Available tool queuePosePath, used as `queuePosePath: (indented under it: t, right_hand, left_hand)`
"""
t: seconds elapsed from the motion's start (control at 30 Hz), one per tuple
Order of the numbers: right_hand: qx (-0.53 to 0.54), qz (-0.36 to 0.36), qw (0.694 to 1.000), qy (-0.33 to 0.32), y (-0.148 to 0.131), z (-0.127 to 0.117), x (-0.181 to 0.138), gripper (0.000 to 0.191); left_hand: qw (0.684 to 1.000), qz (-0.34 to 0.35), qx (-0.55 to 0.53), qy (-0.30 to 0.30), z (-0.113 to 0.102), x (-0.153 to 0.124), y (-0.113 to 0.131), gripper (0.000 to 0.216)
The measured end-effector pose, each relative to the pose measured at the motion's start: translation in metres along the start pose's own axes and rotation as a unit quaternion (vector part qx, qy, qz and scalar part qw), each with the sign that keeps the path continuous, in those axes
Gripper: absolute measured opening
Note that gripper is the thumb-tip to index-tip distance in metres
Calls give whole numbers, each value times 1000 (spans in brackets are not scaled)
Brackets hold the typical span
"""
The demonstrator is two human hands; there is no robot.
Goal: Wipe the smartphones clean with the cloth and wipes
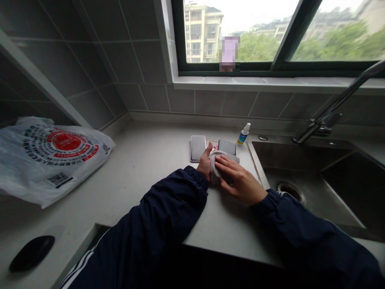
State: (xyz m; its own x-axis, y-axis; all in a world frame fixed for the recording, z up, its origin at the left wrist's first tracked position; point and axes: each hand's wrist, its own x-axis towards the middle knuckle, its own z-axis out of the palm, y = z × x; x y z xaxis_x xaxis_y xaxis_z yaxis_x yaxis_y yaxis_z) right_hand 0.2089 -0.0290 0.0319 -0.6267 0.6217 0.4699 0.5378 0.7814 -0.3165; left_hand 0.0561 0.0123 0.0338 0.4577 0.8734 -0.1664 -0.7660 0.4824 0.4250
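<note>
My right hand (240,180) presses a light grey cloth (214,170), its fingers close together on top of it. On the cloth's left side is my left hand (205,163), thumb pointing up and the other fingers hidden behind the cloth. Whatever lies between my palms under the cloth is covered; a dark patch shows below my right fingers. Just beyond my hands, two flat phone-like devices with dark screens lie on the counter: a silver-edged one (197,147) on the left and a black one (227,147) on the right. A small spray bottle (243,135) with a blue and yellow label stands behind them.
To the right is a steel sink (270,160) with a chrome faucet (313,126). A white plastic bag (54,156) with red print rests on the left of the counter (144,168). Near the lower left lies a black oval object (32,253). A window is at the back.
</note>
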Motion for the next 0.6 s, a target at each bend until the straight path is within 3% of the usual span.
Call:
queuePosePath:
  t: [0.17, 0.6]
  right_hand:
    - [4, -3, 1000, -4, -1, 0, 0, 66]
    - [3, 6, 1000, 5, -1, 2, 0, 61]
  left_hand:
    - [1000, 11, -1, 4, 0, 0, -1, 48]
    - [1000, 14, -6, 14, 3, -2, 0, 47]
